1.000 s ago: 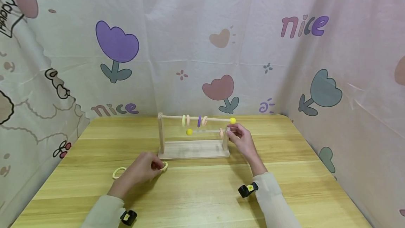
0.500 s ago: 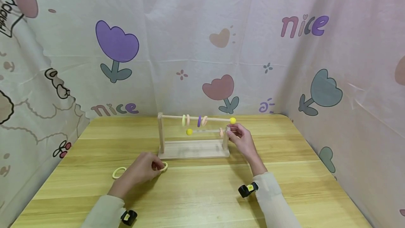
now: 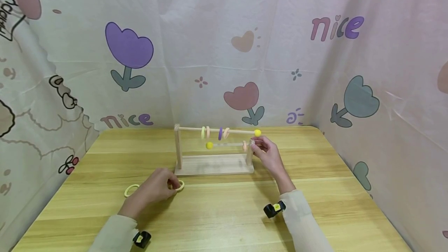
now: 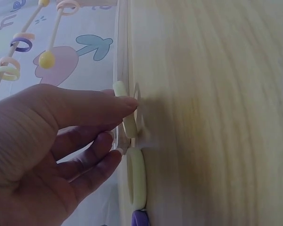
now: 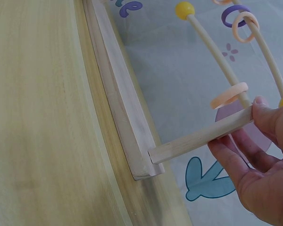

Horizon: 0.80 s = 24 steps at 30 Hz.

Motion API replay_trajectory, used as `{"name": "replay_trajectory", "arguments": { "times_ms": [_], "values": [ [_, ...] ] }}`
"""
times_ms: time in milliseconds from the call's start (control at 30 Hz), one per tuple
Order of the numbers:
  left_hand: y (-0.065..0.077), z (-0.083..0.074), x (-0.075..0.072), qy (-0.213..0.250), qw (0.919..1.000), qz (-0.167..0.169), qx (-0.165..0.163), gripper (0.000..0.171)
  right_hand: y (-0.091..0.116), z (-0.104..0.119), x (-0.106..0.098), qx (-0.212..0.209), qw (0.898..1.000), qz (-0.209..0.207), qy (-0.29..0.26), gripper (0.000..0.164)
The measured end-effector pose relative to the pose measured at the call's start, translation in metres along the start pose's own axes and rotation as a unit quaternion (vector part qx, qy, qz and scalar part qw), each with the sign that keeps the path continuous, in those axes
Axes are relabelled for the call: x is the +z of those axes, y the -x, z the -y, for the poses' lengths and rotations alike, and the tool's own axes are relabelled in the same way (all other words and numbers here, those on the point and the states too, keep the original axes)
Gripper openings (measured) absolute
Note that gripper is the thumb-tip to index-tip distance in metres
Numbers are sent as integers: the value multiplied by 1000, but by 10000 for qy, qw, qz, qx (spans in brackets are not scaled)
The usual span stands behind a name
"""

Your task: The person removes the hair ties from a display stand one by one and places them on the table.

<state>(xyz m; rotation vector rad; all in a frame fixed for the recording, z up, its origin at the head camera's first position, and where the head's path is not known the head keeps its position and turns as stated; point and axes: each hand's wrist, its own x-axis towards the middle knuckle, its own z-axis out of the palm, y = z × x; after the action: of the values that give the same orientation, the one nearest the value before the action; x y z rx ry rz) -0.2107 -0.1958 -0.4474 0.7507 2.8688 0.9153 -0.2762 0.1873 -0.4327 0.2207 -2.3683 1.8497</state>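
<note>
My left hand (image 3: 157,188) pinches a pale yellow ring (image 4: 127,113) between thumb and fingers, just in front of the wooden rack's base (image 3: 213,170). My right hand (image 3: 268,154) grips the top of the rack's short right post (image 5: 203,135). From that post a rod (image 5: 212,52) runs left to a yellow ball (image 3: 209,145) and carries one peach ring (image 5: 229,95). The upper rod (image 3: 239,132) starts at the tall left post (image 3: 178,149) and ends in another yellow ball (image 3: 257,133). On it hang a purple ring (image 3: 220,133), a pale green ring (image 3: 203,133) and peach rings.
Another pale yellow ring (image 3: 131,190) lies on the wooden table (image 3: 224,217), left of my left hand. In the left wrist view, a purple ring (image 4: 140,218) shows at the bottom edge. A printed cloth (image 3: 196,49) hangs behind the table.
My left hand has shifted slightly left and towards me with the pale yellow ring. My right hand and the rack stay where they were.
</note>
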Motion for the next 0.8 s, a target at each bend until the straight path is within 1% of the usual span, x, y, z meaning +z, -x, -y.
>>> {"name": "replay_trajectory", "arguments": {
  "times_ms": [167, 367, 600, 800],
  "values": [
    [0, 1, -1, -82, 9999, -25, 112, 17, 0, 0, 1, -11, 10000, 13, -41, 29],
    [0, 0, -2, 16, 9998, 12, 207, 17, -1, 0, 1, 4, 10000, -12, -39, 29],
    [2, 2, -5, 37, 9998, 115, 171, 18, 0, 2, 0, 62, 10000, -12, 49, 31],
    [3, 3, -6, 72, 9997, 197, 142, 17, 0, 2, 0, 74, 10000, -14, 24, 31]
  ]
}}
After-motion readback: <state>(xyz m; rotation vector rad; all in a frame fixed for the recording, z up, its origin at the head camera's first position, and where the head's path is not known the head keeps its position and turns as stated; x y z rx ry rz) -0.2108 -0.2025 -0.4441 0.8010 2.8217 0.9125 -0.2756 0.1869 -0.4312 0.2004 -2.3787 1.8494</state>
